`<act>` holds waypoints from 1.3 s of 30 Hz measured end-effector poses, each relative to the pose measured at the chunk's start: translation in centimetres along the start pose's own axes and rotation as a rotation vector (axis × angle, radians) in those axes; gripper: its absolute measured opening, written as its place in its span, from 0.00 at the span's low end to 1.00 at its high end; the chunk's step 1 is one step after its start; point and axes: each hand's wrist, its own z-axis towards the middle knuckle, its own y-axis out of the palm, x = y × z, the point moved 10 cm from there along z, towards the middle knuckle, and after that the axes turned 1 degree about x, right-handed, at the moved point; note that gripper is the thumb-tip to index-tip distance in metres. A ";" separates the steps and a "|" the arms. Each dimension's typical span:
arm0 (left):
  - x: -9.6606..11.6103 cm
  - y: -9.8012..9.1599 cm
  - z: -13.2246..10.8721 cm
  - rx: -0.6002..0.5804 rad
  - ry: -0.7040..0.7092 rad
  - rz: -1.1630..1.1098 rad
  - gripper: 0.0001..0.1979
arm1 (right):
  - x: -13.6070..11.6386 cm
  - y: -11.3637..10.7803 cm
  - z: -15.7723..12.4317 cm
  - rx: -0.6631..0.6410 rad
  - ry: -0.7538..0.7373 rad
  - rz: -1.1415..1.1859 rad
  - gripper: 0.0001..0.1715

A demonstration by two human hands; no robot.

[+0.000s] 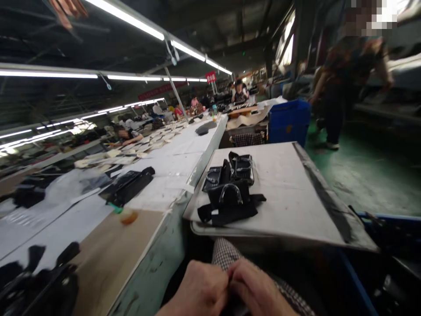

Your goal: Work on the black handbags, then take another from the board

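Low in the view, my left hand (204, 286) is curled into a fist, its knuckles up. My right hand (255, 285) presses against it with bent fingers. Both are closed over something dark below them that I cannot make out. A checked cloth (225, 253) shows just beyond the hands, over my lap. Past it, a small table (279, 184) bears several black handbags; the nearest black handbag (229, 194) stands with its handle wrapped in clear film. In front of that bag lies a black strip of material (232, 214) with a small white label.
On the left, a long white worktable (167, 169) carries black pieces (126, 184), a bottle with orange liquid (127, 216) and pale sheets. Blue crates (289, 120) stand behind the small table. A person (345, 79) walks on the green floor; a blue bin (358, 281) is at right.
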 end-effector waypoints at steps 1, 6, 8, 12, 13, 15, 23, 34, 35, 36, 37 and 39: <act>-0.3 0.5 0.0 -0.008 -0.012 0.004 0.09 | 0.3 0.3 -0.3 -0.004 0.006 0.006 0.10; 0.8 -0.2 -0.1 0.128 0.089 0.058 0.12 | 1.2 -2.0 -1.8 0.232 0.049 0.088 0.10; 0.9 -0.6 -0.2 0.135 0.078 0.045 0.12 | 1.9 -2.6 -2.3 0.270 0.113 0.153 0.18; 1.2 -0.4 -0.3 0.081 0.085 0.002 0.13 | 3.4 -2.0 -2.8 0.142 0.334 0.232 0.16; 1.2 -0.4 -0.3 0.086 0.085 -0.003 0.14 | 3.5 -1.8 -2.8 0.094 0.383 0.227 0.16; 1.1 -0.6 -0.2 0.109 0.075 -0.007 0.15 | 3.3 -1.4 -2.7 0.000 0.417 0.185 0.16; 0.4 -0.5 0.0 0.094 0.051 -0.077 0.16 | 2.3 -1.3 -1.7 -0.061 0.335 0.120 0.12; -2.0 0.4 0.8 -0.094 -0.187 -0.430 0.17 | 2.6 -1.3 -1.7 -0.056 0.290 0.089 0.13; -2.3 0.4 0.7 -0.095 -0.220 -0.456 0.16 | 2.6 -1.3 -1.9 -0.044 0.300 0.106 0.13; -2.4 0.3 0.7 -0.088 -0.244 -0.488 0.14 | 2.6 -1.3 -1.9 -0.033 0.307 0.123 0.13; -2.4 0.1 0.7 -0.072 -0.251 -0.527 0.10 | 2.6 -1.2 -1.9 -0.027 0.310 0.135 0.13; -2.0 -0.4 0.7 -0.026 -0.220 -0.627 0.02 | 2.5 -0.9 -1.9 -0.031 0.313 0.138 0.14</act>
